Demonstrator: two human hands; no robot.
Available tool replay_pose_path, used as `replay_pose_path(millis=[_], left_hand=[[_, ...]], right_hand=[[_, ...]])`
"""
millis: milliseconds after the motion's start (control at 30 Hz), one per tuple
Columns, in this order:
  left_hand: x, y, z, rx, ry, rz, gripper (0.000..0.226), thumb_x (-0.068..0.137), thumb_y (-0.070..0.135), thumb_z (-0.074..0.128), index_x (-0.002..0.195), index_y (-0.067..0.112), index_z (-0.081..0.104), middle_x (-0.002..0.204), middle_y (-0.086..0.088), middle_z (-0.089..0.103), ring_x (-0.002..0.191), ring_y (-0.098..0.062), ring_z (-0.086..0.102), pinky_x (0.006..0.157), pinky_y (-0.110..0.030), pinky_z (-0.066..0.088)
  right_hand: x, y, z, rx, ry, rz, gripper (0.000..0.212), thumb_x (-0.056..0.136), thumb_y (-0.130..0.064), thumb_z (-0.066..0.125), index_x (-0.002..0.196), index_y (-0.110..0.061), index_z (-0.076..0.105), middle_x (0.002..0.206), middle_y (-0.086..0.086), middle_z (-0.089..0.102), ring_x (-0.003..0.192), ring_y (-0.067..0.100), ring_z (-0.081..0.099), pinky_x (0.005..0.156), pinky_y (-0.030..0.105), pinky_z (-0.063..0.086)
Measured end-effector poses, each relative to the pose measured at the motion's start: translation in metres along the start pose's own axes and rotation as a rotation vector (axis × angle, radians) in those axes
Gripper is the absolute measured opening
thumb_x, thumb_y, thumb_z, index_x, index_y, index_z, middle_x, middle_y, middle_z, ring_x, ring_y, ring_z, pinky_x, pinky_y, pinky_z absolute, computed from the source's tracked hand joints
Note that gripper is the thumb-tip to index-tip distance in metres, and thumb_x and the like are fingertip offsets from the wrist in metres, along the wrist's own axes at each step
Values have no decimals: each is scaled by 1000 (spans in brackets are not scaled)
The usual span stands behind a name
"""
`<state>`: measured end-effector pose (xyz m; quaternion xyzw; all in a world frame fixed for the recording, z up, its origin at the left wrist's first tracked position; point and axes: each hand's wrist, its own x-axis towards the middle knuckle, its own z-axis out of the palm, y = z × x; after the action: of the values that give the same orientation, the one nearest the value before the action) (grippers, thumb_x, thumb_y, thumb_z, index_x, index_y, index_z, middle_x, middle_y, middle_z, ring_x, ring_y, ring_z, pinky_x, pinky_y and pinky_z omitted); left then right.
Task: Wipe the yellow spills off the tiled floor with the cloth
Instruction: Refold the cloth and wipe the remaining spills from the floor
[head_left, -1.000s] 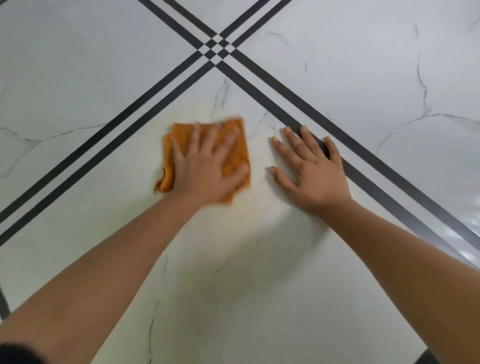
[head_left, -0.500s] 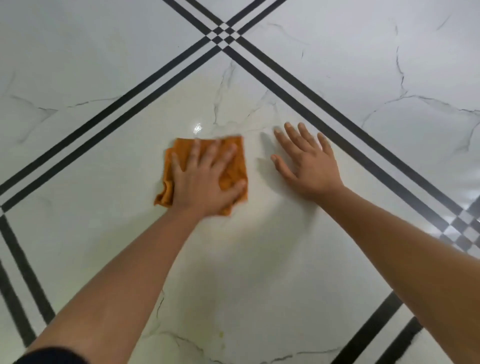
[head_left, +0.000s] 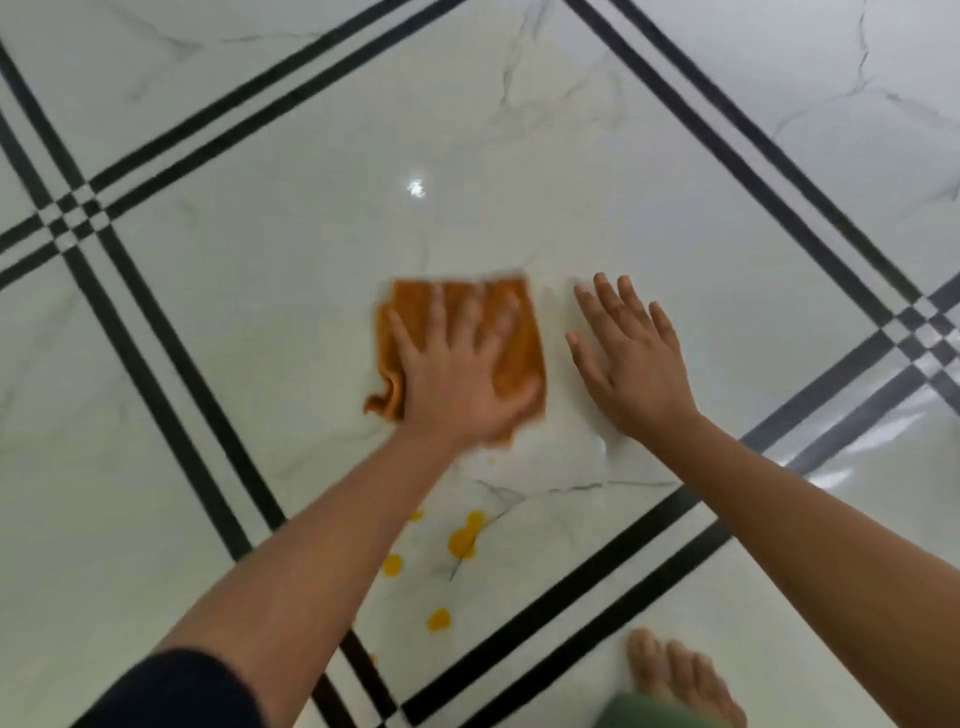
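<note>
An orange cloth (head_left: 514, 332) lies flat on the white marble tile (head_left: 311, 260) in the middle of the head view. My left hand (head_left: 457, 379) presses down on it with fingers spread. Flat on the bare tile just right of the cloth rests my right hand (head_left: 631, 364), fingers apart and holding nothing. Several yellow spills (head_left: 461, 540) dot the tile nearer to me, below the cloth and beside my left forearm. A tiny yellow speck (head_left: 491, 460) sits just under the cloth's near edge.
Black double stripes (head_left: 171, 358) frame the tile on all sides and cross at checkered corners (head_left: 72, 218). My bare right foot (head_left: 675, 675) stands at the bottom right, just outside the near stripes. A bright light glare (head_left: 415, 188) reflects beyond the cloth.
The view has pulled back and tilted down, so the yellow spills and my foot now show. Both hands and the cloth have drawn back toward me across the tile.
</note>
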<state>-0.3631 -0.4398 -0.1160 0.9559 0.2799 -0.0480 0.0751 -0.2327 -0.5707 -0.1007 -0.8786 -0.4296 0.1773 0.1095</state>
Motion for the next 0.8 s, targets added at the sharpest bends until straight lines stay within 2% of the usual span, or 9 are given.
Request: replay_pose_path(millis=[100,133,267,400,467,600,633,733,800], left_hand=[[-73,-20,7,70,-79,344,80,72,73,34,143,37,28,151,-4,31,140,-41,17,101,-73,8],[-62,-36,5,91,-58,299,80,71,74,31,143,38,25,152,-4,29,140,-40,16,102,-73,7],[-66,-48,4,27,-35,-309,87,71,80,20,146,39,1,158,-1,0,141,-39,-7,101,-70,-9],[-170,2,16,1,-143,144,91,71,80,32,147,35,14,157,-8,7,140,-44,-2,98,-75,5],[-171,-28,20,112,-118,204,92,70,83,27,147,39,3,157,-6,4,141,-41,-5,100,-73,2],[-186,-52,19,-3,-49,-445,97,69,83,26,147,33,-2,157,-6,-4,140,-42,-6,100,-67,-13],[-199,-37,20,-52,-76,-427,99,68,83,27,148,30,2,157,-7,-2,140,-44,-5,100,-70,-12],[-242,-13,29,-2,-156,17,99,69,83,29,148,28,6,157,-9,-4,140,-44,-2,97,-76,8],[-236,-49,31,69,-97,42,98,69,82,30,148,31,4,157,-6,-1,140,-41,1,99,-75,9]], right_hand=[[-12,-11,0,-44,-35,-59,60,92,-51,14,148,-28,9,157,-3,8,144,12,-3,113,31,-6],[-14,-13,-1,-60,-43,-84,61,92,-51,13,148,-28,9,157,-3,8,145,13,-3,113,31,-6],[-36,-32,10,-81,-105,-143,62,92,-53,12,148,-28,8,158,-4,5,144,12,-5,113,31,-7],[-50,-41,27,-143,-207,-208,64,91,-55,8,148,-28,1,158,-3,-2,143,12,-10,113,30,-9],[-54,-46,31,-153,-204,-246,67,88,-57,4,148,-28,2,158,-3,-2,143,11,-10,113,31,-9],[-66,-58,37,-160,-212,-332,67,89,-55,6,149,-26,6,158,-2,-1,144,13,-8,114,33,-8],[-65,-61,37,-165,-216,-358,66,89,-55,6,149,-26,6,158,-2,-1,144,14,-8,114,33,-7],[-63,-72,42,-198,-230,-420,66,90,-54,7,149,-25,4,158,0,0,144,15,-8,114,33,-8],[-65,-78,47,-188,-230,-414,66,90,-54,7,149,-25,6,158,0,1,144,16,-6,114,34,-7]])
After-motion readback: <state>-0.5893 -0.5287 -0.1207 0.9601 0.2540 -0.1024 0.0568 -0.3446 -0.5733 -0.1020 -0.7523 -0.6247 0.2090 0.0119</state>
